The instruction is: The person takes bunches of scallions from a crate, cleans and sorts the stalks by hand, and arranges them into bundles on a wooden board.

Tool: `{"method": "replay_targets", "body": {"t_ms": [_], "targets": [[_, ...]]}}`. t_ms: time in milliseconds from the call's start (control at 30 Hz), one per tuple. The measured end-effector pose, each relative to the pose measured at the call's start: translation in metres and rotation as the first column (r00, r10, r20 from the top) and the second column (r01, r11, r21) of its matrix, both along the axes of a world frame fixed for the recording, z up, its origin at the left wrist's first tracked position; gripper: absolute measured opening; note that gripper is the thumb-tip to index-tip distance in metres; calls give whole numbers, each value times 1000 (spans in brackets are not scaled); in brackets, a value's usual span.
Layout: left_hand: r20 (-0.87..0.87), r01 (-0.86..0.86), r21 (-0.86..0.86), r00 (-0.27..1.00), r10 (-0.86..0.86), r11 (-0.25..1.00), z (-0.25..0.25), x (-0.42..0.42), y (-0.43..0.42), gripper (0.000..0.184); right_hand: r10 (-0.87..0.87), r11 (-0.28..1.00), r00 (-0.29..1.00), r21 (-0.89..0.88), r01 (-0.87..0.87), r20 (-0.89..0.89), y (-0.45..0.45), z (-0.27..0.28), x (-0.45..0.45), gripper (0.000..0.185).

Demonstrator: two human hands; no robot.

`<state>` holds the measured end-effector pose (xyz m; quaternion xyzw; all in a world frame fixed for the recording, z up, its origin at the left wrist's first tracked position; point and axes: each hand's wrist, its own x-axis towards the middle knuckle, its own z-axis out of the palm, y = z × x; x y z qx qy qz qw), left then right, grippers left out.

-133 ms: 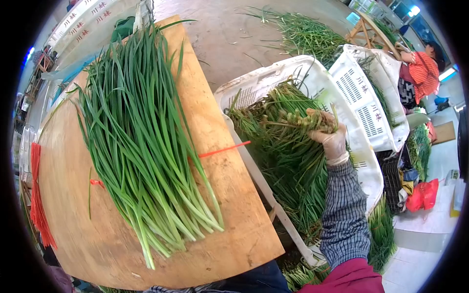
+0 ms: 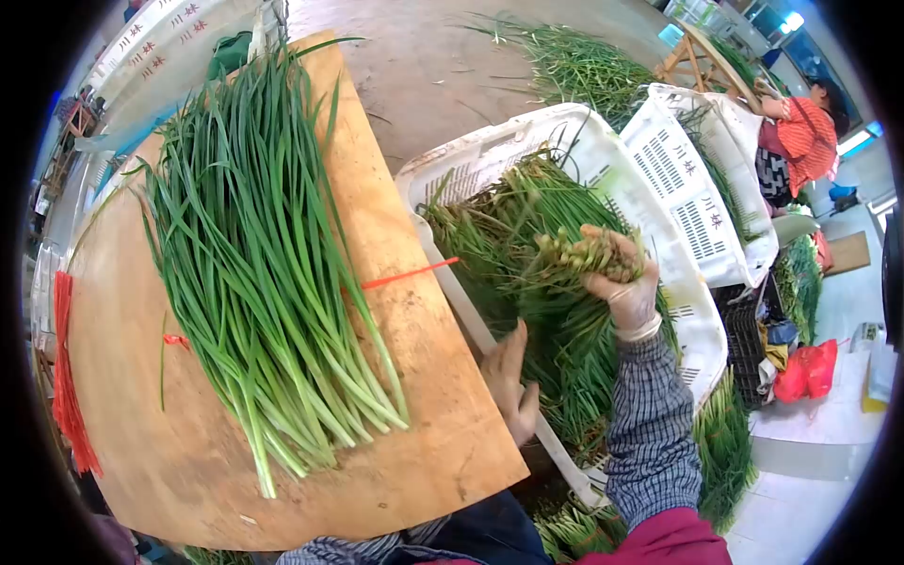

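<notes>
My right hand (image 2: 629, 290), in a thin glove, is closed round the root ends of a bunch of garlic chives (image 2: 576, 258) above the white crate (image 2: 702, 325). The leaves of that bunch hang down among more chives in the crate. My left hand (image 2: 513, 384) is by the crate's near rim at the board's edge, its fingers stretched out and apart, holding nothing. On the wooden board (image 2: 452, 414) a neat pile of green chives (image 2: 268, 254) lies across a red tie strip (image 2: 411, 273), whose two ends stick out.
Several red strips (image 2: 68, 377) hang at the board's left edge. A second white crate (image 2: 673, 165) stands behind the first, with loose chives (image 2: 589, 71) on the floor beyond. A person in orange (image 2: 808, 141) works at the far right, near a red bag (image 2: 807, 370).
My left hand has come into view beside the crate's near rim. The right hand still grips its bunch, and the whole view has shifted slightly.
</notes>
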<state>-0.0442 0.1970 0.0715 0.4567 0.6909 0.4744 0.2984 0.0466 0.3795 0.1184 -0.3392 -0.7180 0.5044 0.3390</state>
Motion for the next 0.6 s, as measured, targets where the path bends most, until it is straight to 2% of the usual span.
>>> {"method": "replay_targets", "body": {"t_ms": [33,100,200,233,267,300,333,400,433,467,533,567,600], "targets": [[-3,-81,89,997,82,993,-2,2,10,79,4,1000,999,-28,-5,-37,-11,4,1,47],[-4,-162,52,987,162,985,-1,-5,33,81,32,990,999,137,-32,-5,-28,2,5,49],[83,-56,225,996,38,973,-17,-10,46,87,67,970,997,231,-76,47,-47,-11,12,54],[116,-21,270,993,-11,963,-22,-9,48,88,72,925,986,360,-122,149,-51,-9,11,58],[220,-25,314,974,-47,949,-28,-2,53,74,102,895,976,411,-175,194,-53,-6,7,60],[606,-121,325,788,-108,938,-32,4,55,65,127,860,963,457,-227,239,-55,-2,4,63],[874,-213,294,455,-171,932,-28,7,57,55,127,859,943,442,-260,307,-56,-4,5,66],[999,-200,-32,-36,25,979,-21,6,64,29,93,779,942,566,-271,323,-54,-3,4,67],[1000,-207,-15,-24,10,978,-12,5,61,29,74,732,941,624,-275,329,-54,-1,2,68],[1000,-213,3,-12,-6,977,-4,5,58,29,88,737,949,622,-266,302,-56,2,-1,66],[990,-261,94,127,-62,961,-21,12,52,36,108,722,922,608,-330,372,-61,0,2,63],[963,-293,171,253,-96,941,-58,23,48,44,119,714,905,599,-363,407,-63,-3,4,62],[824,-216,223,563,-66,951,-66,27,45,47,128,746,915,571,-343,382,-65,-9,9,54]]}}
